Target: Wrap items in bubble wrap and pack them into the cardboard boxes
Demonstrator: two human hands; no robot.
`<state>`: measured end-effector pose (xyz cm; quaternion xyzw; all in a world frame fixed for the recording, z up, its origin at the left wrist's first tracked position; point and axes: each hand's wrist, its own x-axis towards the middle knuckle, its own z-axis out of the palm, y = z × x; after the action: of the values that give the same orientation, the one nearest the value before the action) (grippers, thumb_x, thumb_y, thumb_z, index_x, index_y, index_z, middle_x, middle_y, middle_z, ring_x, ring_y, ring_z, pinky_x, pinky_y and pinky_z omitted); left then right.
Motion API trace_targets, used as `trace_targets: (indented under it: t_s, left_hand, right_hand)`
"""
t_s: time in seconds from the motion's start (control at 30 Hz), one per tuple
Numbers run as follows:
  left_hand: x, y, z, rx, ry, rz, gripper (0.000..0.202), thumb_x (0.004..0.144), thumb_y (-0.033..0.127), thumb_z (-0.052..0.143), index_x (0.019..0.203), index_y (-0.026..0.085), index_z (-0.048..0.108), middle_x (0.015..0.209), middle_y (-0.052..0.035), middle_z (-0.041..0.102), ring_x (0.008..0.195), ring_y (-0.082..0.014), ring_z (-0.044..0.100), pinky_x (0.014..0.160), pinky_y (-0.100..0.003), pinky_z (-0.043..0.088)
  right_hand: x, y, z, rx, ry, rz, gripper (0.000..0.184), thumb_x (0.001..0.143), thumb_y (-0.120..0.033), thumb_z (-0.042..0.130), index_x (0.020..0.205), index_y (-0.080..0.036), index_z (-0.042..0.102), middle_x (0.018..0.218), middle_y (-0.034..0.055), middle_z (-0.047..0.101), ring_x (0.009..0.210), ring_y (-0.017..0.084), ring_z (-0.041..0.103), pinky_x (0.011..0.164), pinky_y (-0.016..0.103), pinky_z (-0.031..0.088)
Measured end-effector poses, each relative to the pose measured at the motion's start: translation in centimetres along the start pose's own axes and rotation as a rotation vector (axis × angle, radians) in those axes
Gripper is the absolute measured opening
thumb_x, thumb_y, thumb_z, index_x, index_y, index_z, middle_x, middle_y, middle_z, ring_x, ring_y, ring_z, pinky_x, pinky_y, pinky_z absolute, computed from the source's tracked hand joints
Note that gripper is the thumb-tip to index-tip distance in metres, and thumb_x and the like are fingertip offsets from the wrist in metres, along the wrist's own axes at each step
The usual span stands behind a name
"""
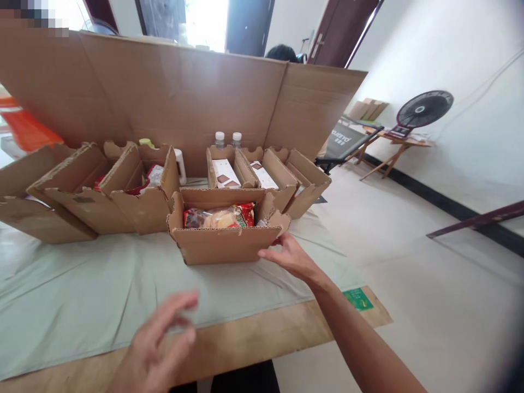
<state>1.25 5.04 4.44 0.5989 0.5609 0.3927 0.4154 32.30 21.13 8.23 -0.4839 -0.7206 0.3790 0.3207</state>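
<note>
A small cardboard box sits lengthwise near the middle of the cloth-covered table. Inside it lie a red snack packet and other clear and dark wrapped food. My right hand grips the box's right end, thumb along the front and fingers round the far side, partly hidden. Over the table's near edge, my left hand hovers with thumb and fingers apart. It is slightly blurred, holds nothing and is nearest to the box's front.
Several cardboard boxes stand behind on the left, others on the right. White-capped bottles stand behind them. A tall cardboard sheet rises at the back. A fan sits on a side table; a person's head shows beyond.
</note>
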Motion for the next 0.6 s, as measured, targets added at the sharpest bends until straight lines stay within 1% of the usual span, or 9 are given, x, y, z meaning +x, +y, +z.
trace_targets:
  t_s: [0.07, 0.1, 0.17, 0.23, 0.27, 0.33, 0.47, 0.53, 0.6]
  left_hand:
    - [3.3, -0.1, 0.1, 0.021, 0.235, -0.043, 0.064, 0.092, 0.045, 0.065, 0.151, 0.028, 0.047, 0.149, -0.0171, 0.055, 0.126, -0.0318, 0.064, 0.101, -0.049, 0.057]
    - [5.1, -0.2, 0.5, 0.004, 0.305, -0.053, 0.071, 0.091, 0.044, 0.065, 0.155, 0.026, 0.040, 0.153, -0.0190, 0.050, 0.135, -0.0342, 0.057, 0.106, -0.055, 0.053]
    - [7.9, -0.3, 1.4, -0.059, 0.345, -0.023, 0.074, 0.090, 0.041, 0.063, 0.156, 0.023, 0.035, 0.153, -0.0185, 0.048, 0.141, -0.0338, 0.051, 0.113, -0.057, 0.045]
    - [9.0, -0.5, 2.2, -0.118, 0.324, 0.003, 0.071, 0.088, 0.041, 0.063, 0.151, 0.021, 0.038, 0.145, -0.0164, 0.056, 0.135, -0.0310, 0.056, 0.114, -0.055, 0.044]
    - [8.8, -0.6, 2.5, -0.136, 0.317, -0.002, 0.067, 0.087, 0.043, 0.063, 0.147, 0.020, 0.041, 0.140, -0.0152, 0.059, 0.130, -0.0301, 0.059, 0.113, -0.053, 0.046]
    - [7.3, -1.2, 2.5, -0.140, 0.327, -0.053, 0.063, 0.086, 0.048, 0.065, 0.140, 0.022, 0.048, 0.137, -0.0139, 0.062, 0.125, -0.0307, 0.062, 0.109, -0.052, 0.049]
    - [4.2, -2.6, 1.2, -0.141, 0.377, -0.137, 0.066, 0.080, 0.058, 0.069, 0.134, 0.024, 0.053, 0.139, -0.0136, 0.061, 0.125, -0.0328, 0.063, 0.105, -0.051, 0.053]
    - [4.1, -2.6, 0.6, -0.151, 0.358, -0.128, 0.062, 0.081, 0.058, 0.069, 0.131, 0.024, 0.054, 0.135, -0.0134, 0.063, 0.122, -0.0315, 0.065, 0.100, -0.049, 0.056]
    - [4.9, -1.6, 0.5, -0.140, 0.327, -0.092, 0.056, 0.085, 0.055, 0.067, 0.129, 0.023, 0.055, 0.129, -0.0122, 0.067, 0.119, -0.0292, 0.067, 0.096, -0.045, 0.058]
  right_hand:
    - [1.0, 0.1, 0.7, 0.131, -0.009, -0.036, 0.068, 0.074, -0.064, 0.079, 0.121, -0.016, 0.066, 0.129, 0.0172, 0.072, 0.122, 0.033, 0.064, 0.104, 0.047, 0.051]
    - [1.3, 0.0, 1.0, 0.184, -0.004, -0.051, 0.071, 0.073, -0.065, 0.080, 0.122, -0.016, 0.066, 0.131, 0.0173, 0.071, 0.126, 0.033, 0.063, 0.107, 0.047, 0.050]
    - [1.2, 0.0, 1.6, 0.234, 0.020, -0.052, 0.073, 0.072, -0.066, 0.080, 0.124, -0.017, 0.065, 0.134, 0.0174, 0.070, 0.128, 0.034, 0.062, 0.109, 0.047, 0.049]
    - [0.4, 0.1, 2.0, 0.217, 0.051, -0.034, 0.072, 0.073, -0.065, 0.081, 0.125, -0.017, 0.066, 0.134, 0.0170, 0.070, 0.130, 0.035, 0.062, 0.112, 0.049, 0.048]
    - [-0.2, 0.2, 2.2, 0.200, 0.072, -0.032, 0.071, 0.074, -0.064, 0.081, 0.126, -0.017, 0.066, 0.134, 0.0164, 0.070, 0.130, 0.036, 0.061, 0.113, 0.051, 0.047]
    - [-1.7, 0.4, 2.7, 0.168, 0.099, -0.044, 0.068, 0.076, -0.062, 0.080, 0.127, -0.019, 0.068, 0.134, 0.0145, 0.071, 0.131, 0.036, 0.061, 0.115, 0.053, 0.045]
    - [-4.1, 0.4, 4.3, 0.074, 0.123, -0.041, 0.057, 0.083, -0.058, 0.074, 0.125, -0.021, 0.070, 0.130, 0.0127, 0.072, 0.126, 0.036, 0.063, 0.111, 0.053, 0.048]
    - [-4.5, 0.0, 4.9, 0.007, 0.167, -0.035, 0.054, 0.084, -0.057, 0.073, 0.123, -0.019, 0.070, 0.126, 0.0137, 0.074, 0.119, 0.036, 0.066, 0.104, 0.052, 0.052]
    - [-4.9, -0.8, 4.7, -0.047, 0.219, -0.027, 0.052, 0.084, -0.055, 0.071, 0.119, -0.017, 0.071, 0.117, 0.0143, 0.076, 0.108, 0.035, 0.070, 0.094, 0.049, 0.057]
